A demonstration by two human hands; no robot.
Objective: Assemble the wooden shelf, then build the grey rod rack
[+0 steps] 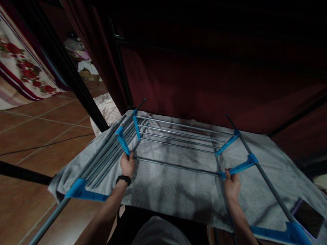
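Note:
A folding drying rack (176,136) of grey metal rods and blue plastic joints stands in front of me, with a grey towel (178,190) lying under the rods. My left hand (127,164) is closed round the near rod's left end, beside a blue joint (123,140). A black band sits on that wrist. My right hand (232,184) is closed on the same rod's right end, where a blue bracket (240,167) meets it. The rod (176,166) runs between both hands.
A dark red curtain (204,78) hangs behind the rack. Terracotta floor tiles (38,129) lie to the left, with a floral cloth (22,68) at far left and a black pole (68,75) crossing diagonally. The room is dim.

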